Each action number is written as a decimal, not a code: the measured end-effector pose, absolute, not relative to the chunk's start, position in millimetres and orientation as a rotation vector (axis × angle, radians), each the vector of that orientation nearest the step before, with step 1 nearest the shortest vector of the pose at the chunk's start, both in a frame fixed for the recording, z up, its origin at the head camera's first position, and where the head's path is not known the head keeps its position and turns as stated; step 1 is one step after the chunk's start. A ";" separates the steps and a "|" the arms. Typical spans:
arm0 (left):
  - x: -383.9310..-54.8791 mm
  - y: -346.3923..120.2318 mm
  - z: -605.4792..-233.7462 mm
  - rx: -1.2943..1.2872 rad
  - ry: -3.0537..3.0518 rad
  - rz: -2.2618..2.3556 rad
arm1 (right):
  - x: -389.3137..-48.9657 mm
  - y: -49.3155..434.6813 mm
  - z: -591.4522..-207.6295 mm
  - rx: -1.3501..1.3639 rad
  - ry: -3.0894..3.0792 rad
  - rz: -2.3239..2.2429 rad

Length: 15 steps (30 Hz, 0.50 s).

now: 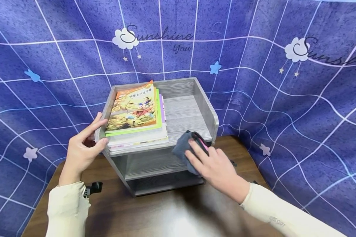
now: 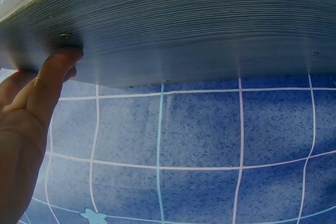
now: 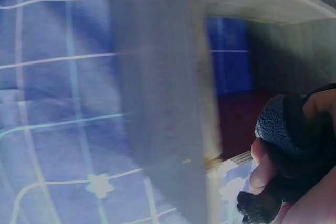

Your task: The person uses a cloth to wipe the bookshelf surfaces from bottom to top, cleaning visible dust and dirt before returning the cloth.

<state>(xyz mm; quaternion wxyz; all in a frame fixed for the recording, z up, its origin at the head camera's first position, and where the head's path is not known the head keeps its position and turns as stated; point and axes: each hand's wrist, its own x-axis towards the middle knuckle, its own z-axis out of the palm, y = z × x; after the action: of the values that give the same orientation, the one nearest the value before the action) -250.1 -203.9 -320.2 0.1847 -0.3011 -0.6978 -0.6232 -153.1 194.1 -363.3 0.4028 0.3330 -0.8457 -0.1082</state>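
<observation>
A grey wood-grain desktop shelf (image 1: 184, 113) stands on a brown table, its top tier edged by low side panels. My left hand (image 1: 84, 146) grips the shelf's left side panel, thumb at the front edge. In the left wrist view, fingers (image 2: 55, 72) touch the panel's outer face. Toward the front right, my right hand (image 1: 215, 164) holds a bunched dark grey cloth (image 1: 182, 153) against the shelf's front. The right wrist view shows the cloth (image 3: 278, 121) folded inside that hand. A stack of books (image 1: 136, 108) with an illustrated cover on top lies on the top tier's left half.
Two lower tiers (image 1: 163, 164) open toward me under the top one. The brown table (image 1: 154, 217) extends in front and to both sides. A blue curtain (image 1: 255, 85) with white lines, clouds and stars hangs close behind and at the sides.
</observation>
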 end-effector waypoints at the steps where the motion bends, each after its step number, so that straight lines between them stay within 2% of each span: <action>1: -249.8 -204.2 -320.1 -0.855 -1.964 -1.754 | -151.4 200.1 -363.2 0.825 -2.138 -0.264; 7: -248.8 -204.9 -320.5 -0.863 -1.932 -1.755 | -142.3 223.4 -366.2 0.724 -2.114 -0.181; 15: -248.4 -203.2 -322.8 -0.806 -1.945 -1.716 | -135.5 216.1 -379.6 0.717 -2.112 -0.029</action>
<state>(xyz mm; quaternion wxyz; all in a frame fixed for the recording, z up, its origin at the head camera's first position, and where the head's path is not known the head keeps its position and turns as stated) -248.4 -203.2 -322.8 0.2113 -0.2900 -0.6999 -0.6176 -135.5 216.1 -379.6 0.4401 0.2887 -0.8502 -0.0115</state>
